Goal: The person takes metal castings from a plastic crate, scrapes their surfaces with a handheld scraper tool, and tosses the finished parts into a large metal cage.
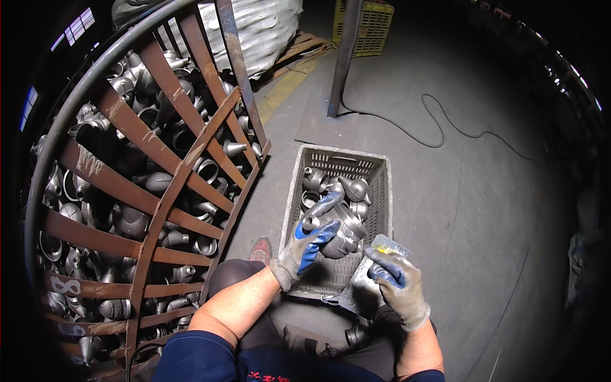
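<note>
My left hand [303, 248], in a grey work glove with blue coating, grips a grey metal casting [345, 230] with a rounded, hollow body and a short pipe-like neck. It holds the casting over a grey plastic crate [389, 191]. Inside the crate lie several similar metal castings [355, 189], mostly toward its far end. My right hand [398, 280], gloved alike, is closed with its fingers curled, over a flat metal plate [356, 283] with a yellow smear at its top. What sits within those fingers is hidden.
At the left, a large rusty barred metal bin [159, 204] is heaped with castings. Beyond the crate, a steel post [345, 63] rises from a floor plate [318, 124]. A black cable [407, 132] winds over the floor. Farther back are a yellow crate [372, 32] and a white sack [267, 32].
</note>
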Action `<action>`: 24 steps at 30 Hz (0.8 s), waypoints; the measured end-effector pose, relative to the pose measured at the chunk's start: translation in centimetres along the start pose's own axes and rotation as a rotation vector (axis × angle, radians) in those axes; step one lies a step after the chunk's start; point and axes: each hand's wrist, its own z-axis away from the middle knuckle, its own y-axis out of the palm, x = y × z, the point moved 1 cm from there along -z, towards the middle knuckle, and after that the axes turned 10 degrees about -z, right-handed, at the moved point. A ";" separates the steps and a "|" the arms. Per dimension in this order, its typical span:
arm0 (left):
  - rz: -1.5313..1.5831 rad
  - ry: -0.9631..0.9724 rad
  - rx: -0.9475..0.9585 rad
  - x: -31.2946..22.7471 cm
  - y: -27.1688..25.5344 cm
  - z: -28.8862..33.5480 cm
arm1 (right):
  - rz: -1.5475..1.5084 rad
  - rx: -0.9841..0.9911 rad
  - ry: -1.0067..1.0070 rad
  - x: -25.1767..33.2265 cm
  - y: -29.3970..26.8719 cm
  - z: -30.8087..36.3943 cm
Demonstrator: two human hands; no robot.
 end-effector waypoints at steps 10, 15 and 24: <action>0.079 -0.009 0.193 1.6 0.6 0.1 | -0.005 -0.248 -0.215 -0.2 2.8 -2.2; -0.040 0.069 0.181 1.5 0.6 0.2 | -0.047 -0.278 -0.085 0.0 3.7 -2.7; 0.115 -0.058 0.177 1.8 0.4 -0.1 | -0.114 -0.161 -0.028 -0.1 3.0 -2.8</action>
